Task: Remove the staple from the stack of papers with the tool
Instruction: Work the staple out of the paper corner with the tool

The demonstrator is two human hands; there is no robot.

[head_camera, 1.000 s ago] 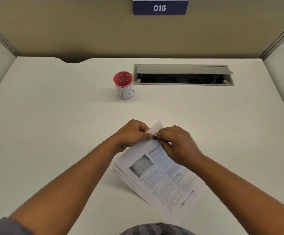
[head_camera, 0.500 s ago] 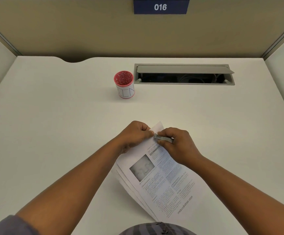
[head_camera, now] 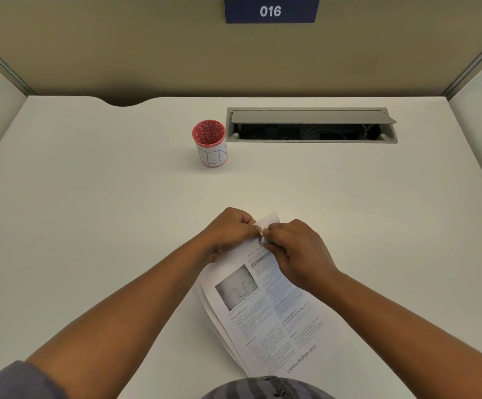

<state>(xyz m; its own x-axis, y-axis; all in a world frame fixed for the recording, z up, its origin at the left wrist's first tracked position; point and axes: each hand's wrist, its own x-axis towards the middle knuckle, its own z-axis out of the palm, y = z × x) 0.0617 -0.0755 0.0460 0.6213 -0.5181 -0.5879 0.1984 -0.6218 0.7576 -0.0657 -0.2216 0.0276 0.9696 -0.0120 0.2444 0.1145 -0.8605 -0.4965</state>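
Your left hand (head_camera: 229,230) pinches the top corner of the stack of papers (head_camera: 265,309) on the desk (head_camera: 90,211), near you, while your right hand (head_camera: 294,250) grips a small metal tool (head_camera: 262,239) at that corner. The staple itself is hidden; removal looks underway, not finished.
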